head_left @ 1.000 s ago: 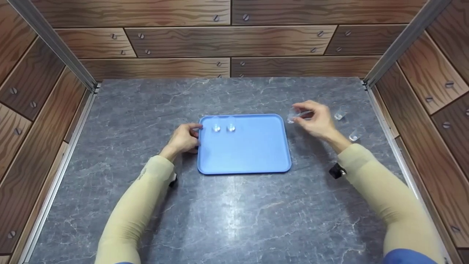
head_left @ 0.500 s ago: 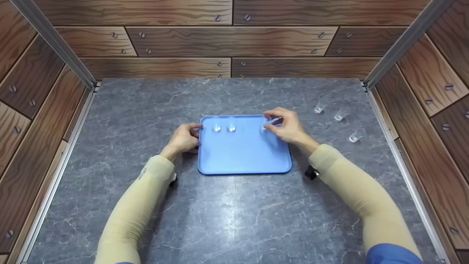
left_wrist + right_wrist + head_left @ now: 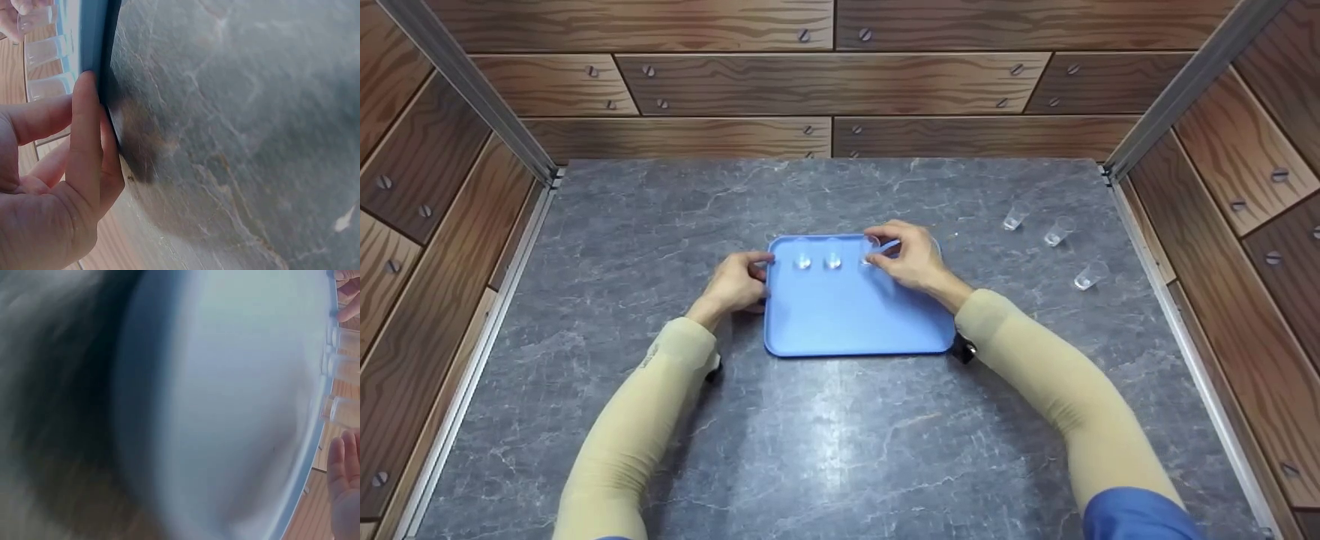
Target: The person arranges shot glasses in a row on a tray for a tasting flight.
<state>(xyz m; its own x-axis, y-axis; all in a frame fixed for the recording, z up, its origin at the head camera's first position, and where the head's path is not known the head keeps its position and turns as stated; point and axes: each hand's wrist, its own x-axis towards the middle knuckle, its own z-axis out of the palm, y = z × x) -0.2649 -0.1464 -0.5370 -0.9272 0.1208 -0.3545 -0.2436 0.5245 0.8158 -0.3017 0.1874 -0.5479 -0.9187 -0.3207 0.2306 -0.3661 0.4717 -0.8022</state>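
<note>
A blue tray (image 3: pixel 855 322) lies on the table. My left hand (image 3: pixel 733 281) holds its left rim; in the left wrist view, fingertips (image 3: pixel 86 79) press its outer side. Near the back edge, two small clear cups (image 3: pixel 803 260) stand side by side on the tray. Just right of them my right hand (image 3: pixel 915 259) pinches a third clear cup (image 3: pixel 867 256) between thumb and fingers. That cup (image 3: pixel 344 412) sits in line with the other two in the right wrist view, its base right at the tray surface.
On the table to the right of the tray are several more items of the same kind: a clear cup (image 3: pixel 1015 217) at the back, another cup (image 3: pixel 1058 233) beside it, and a cup (image 3: pixel 1090 276) nearer. Wood-patterned walls (image 3: pixel 832 82) enclose the table.
My right hand has carried its cup leftward from the table's right side, over the tray, to beside the two standing cups. My left hand has stayed at the rim.
</note>
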